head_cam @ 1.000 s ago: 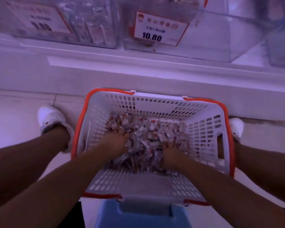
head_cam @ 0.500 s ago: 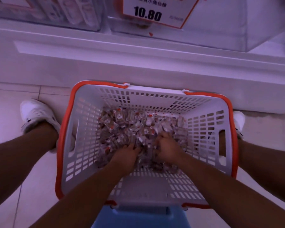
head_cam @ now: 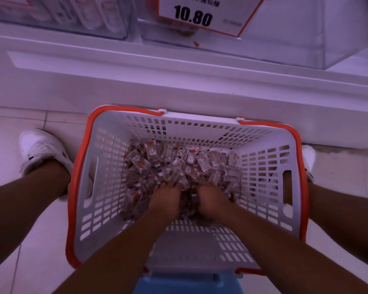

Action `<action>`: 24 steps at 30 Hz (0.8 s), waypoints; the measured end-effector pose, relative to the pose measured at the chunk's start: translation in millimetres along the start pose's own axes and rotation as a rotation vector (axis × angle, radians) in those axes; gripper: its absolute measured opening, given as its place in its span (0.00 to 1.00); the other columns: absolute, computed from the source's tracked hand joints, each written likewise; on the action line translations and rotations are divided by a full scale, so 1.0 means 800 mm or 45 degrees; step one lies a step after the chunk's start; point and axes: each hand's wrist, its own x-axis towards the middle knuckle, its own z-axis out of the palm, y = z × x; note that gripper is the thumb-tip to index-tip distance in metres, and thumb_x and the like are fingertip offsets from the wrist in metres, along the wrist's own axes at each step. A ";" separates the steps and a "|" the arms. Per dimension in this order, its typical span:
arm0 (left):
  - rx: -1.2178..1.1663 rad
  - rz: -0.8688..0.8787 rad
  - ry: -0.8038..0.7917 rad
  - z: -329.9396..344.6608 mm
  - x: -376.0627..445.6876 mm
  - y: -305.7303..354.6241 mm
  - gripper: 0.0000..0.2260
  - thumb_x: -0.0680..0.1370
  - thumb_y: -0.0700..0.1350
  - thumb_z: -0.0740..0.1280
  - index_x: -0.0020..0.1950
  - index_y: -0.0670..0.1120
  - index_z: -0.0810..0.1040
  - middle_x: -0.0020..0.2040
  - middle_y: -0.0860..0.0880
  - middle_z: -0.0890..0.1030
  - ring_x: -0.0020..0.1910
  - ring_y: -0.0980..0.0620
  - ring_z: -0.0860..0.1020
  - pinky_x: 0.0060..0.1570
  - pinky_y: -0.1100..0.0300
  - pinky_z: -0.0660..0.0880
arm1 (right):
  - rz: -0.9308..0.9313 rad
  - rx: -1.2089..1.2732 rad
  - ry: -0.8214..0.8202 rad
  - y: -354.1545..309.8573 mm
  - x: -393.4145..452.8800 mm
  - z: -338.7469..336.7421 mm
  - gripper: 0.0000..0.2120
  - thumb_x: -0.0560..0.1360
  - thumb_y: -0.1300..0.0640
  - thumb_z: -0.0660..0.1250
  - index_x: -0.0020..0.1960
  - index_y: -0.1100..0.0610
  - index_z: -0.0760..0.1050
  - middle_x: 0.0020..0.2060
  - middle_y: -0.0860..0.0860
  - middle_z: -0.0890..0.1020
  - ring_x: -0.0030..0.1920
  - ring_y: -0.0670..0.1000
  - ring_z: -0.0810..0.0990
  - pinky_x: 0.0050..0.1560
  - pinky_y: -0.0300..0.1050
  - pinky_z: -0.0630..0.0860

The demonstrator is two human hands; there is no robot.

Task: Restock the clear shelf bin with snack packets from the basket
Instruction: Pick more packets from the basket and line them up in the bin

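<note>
Scooping is the step in hand, as you judge it from both hands sunk in the heap, and doing it well means gathering a double handful you can lift without shedding packets. Start at the left of the frame: your left hand (head_cam: 165, 200) lies low in the centre of the basket (head_cam: 106, 158), knuckles up, fingertips buried among the snack packets (head_cam: 179, 166), so you cannot tell whether the fingers are curled round any or only pressing in. Just to its right, your right hand (head_cam: 211, 201) sits beside it, near but with a dark gap of packets between the two, and its fingers are hidden in the pile too. Draw the hands together under the heap so the little fingers meet, cup, and lift straight up past the near wall; the packets look slick and loose and will likely slide out of any gap. Most of the pile lies beyond your fingertips, toward the upper middle of the basket, with some to the left of the left hand. The clear shelf bin (head_cam: 295, 45) stands well apart at the upper right of the frame, above the shelf ledge, behind the price tag (head_cam: 202, 15), and it looks nearly empty through its front.
</note>
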 end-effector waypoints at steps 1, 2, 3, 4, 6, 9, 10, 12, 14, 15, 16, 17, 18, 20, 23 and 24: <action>-0.220 0.008 0.017 -0.012 0.004 -0.007 0.18 0.76 0.51 0.67 0.64 0.49 0.77 0.62 0.46 0.80 0.60 0.44 0.78 0.62 0.52 0.73 | -0.018 -0.003 0.008 0.004 0.003 -0.005 0.25 0.74 0.48 0.66 0.70 0.53 0.72 0.66 0.55 0.76 0.65 0.55 0.75 0.66 0.45 0.71; -0.460 -0.015 0.032 -0.025 0.008 -0.014 0.15 0.76 0.47 0.68 0.62 0.46 0.80 0.58 0.45 0.83 0.58 0.45 0.80 0.60 0.55 0.75 | -0.016 0.036 -0.008 0.008 0.005 -0.012 0.21 0.75 0.50 0.67 0.66 0.55 0.76 0.61 0.56 0.80 0.60 0.54 0.78 0.61 0.42 0.73; -0.674 -0.056 0.043 -0.039 0.015 -0.021 0.13 0.76 0.41 0.68 0.60 0.43 0.81 0.56 0.44 0.84 0.56 0.47 0.81 0.58 0.59 0.77 | 0.031 0.144 -0.022 0.013 0.010 -0.019 0.15 0.76 0.53 0.66 0.60 0.59 0.78 0.52 0.56 0.84 0.52 0.53 0.81 0.53 0.40 0.75; -0.826 -0.109 0.052 -0.053 0.021 -0.027 0.13 0.75 0.36 0.68 0.60 0.39 0.81 0.56 0.45 0.84 0.56 0.49 0.81 0.54 0.66 0.77 | 0.057 0.195 0.018 0.017 0.015 -0.028 0.10 0.77 0.57 0.66 0.53 0.62 0.78 0.42 0.56 0.83 0.43 0.52 0.80 0.44 0.39 0.73; -0.904 -0.210 0.112 -0.077 0.034 -0.038 0.17 0.73 0.28 0.68 0.61 0.35 0.79 0.53 0.48 0.81 0.53 0.53 0.78 0.41 0.82 0.69 | 0.148 0.375 0.097 0.027 0.022 -0.050 0.06 0.76 0.60 0.68 0.50 0.62 0.77 0.33 0.51 0.77 0.38 0.49 0.76 0.39 0.38 0.71; -0.915 -0.240 0.200 -0.096 0.046 -0.051 0.18 0.73 0.27 0.66 0.63 0.36 0.78 0.51 0.47 0.77 0.52 0.51 0.74 0.41 0.77 0.68 | 0.236 0.650 0.191 0.033 0.039 -0.067 0.20 0.69 0.54 0.76 0.59 0.55 0.77 0.45 0.47 0.79 0.46 0.48 0.77 0.46 0.40 0.75; -0.867 -0.233 0.213 -0.098 0.047 -0.053 0.19 0.74 0.29 0.66 0.64 0.38 0.77 0.53 0.48 0.77 0.53 0.52 0.75 0.47 0.70 0.71 | 0.219 0.661 0.225 0.032 0.042 -0.072 0.23 0.68 0.54 0.76 0.62 0.56 0.77 0.52 0.50 0.79 0.51 0.51 0.78 0.51 0.45 0.78; -0.799 -0.224 0.224 -0.093 0.046 -0.053 0.22 0.74 0.33 0.67 0.68 0.42 0.75 0.57 0.48 0.79 0.56 0.50 0.78 0.56 0.60 0.75 | 0.178 0.546 0.179 0.023 0.052 -0.075 0.24 0.70 0.55 0.73 0.65 0.56 0.75 0.58 0.55 0.80 0.57 0.58 0.79 0.55 0.51 0.78; -0.816 -0.211 0.246 -0.080 0.041 -0.052 0.22 0.73 0.35 0.68 0.68 0.43 0.74 0.56 0.48 0.81 0.55 0.49 0.80 0.55 0.60 0.76 | 0.150 0.405 0.066 0.014 0.062 -0.070 0.29 0.71 0.53 0.72 0.70 0.55 0.71 0.60 0.58 0.79 0.57 0.60 0.79 0.55 0.51 0.79; -0.808 -0.186 0.274 -0.074 0.039 -0.050 0.22 0.72 0.34 0.68 0.66 0.43 0.75 0.55 0.47 0.82 0.53 0.48 0.81 0.54 0.60 0.76 | 0.156 0.362 0.020 0.009 0.067 -0.066 0.33 0.71 0.54 0.72 0.74 0.55 0.66 0.64 0.59 0.76 0.58 0.61 0.78 0.56 0.51 0.79; -0.767 -0.151 0.303 -0.067 0.037 -0.051 0.21 0.72 0.35 0.68 0.65 0.42 0.76 0.55 0.45 0.82 0.53 0.45 0.81 0.55 0.58 0.76 | 0.170 0.303 -0.005 0.004 0.071 -0.061 0.35 0.71 0.56 0.71 0.76 0.56 0.63 0.67 0.60 0.72 0.61 0.62 0.76 0.58 0.50 0.78; -0.693 -0.120 0.316 -0.061 0.035 -0.053 0.22 0.71 0.36 0.70 0.65 0.43 0.77 0.57 0.43 0.81 0.54 0.42 0.81 0.57 0.56 0.76 | 0.178 0.236 0.009 -0.001 0.073 -0.055 0.35 0.71 0.58 0.71 0.76 0.57 0.62 0.70 0.61 0.67 0.63 0.63 0.75 0.59 0.51 0.76; -0.609 -0.104 0.312 -0.055 0.033 -0.056 0.22 0.71 0.39 0.71 0.65 0.44 0.77 0.60 0.42 0.79 0.56 0.40 0.80 0.59 0.53 0.76 | 0.190 0.166 0.040 -0.005 0.074 -0.049 0.34 0.71 0.59 0.71 0.75 0.57 0.64 0.70 0.61 0.64 0.62 0.63 0.75 0.59 0.52 0.76; -0.453 -0.076 0.272 -0.049 0.030 -0.060 0.23 0.70 0.44 0.71 0.66 0.46 0.77 0.63 0.42 0.75 0.57 0.39 0.78 0.61 0.51 0.74 | 0.187 0.099 0.091 -0.012 0.072 -0.040 0.31 0.72 0.58 0.70 0.73 0.57 0.66 0.70 0.59 0.62 0.58 0.62 0.77 0.56 0.52 0.78; -0.359 0.012 0.224 -0.048 0.028 -0.058 0.19 0.70 0.46 0.70 0.61 0.48 0.78 0.59 0.43 0.73 0.53 0.38 0.78 0.57 0.48 0.75 | 0.121 0.162 0.102 -0.012 0.065 -0.036 0.25 0.72 0.55 0.70 0.68 0.55 0.72 0.64 0.59 0.74 0.58 0.61 0.79 0.50 0.46 0.76; -0.374 0.038 0.218 -0.050 0.029 -0.055 0.17 0.69 0.47 0.71 0.58 0.48 0.78 0.56 0.44 0.73 0.51 0.39 0.79 0.56 0.48 0.76 | 0.117 0.182 0.118 -0.012 0.061 -0.037 0.21 0.72 0.55 0.70 0.64 0.54 0.75 0.60 0.59 0.78 0.56 0.61 0.79 0.48 0.45 0.75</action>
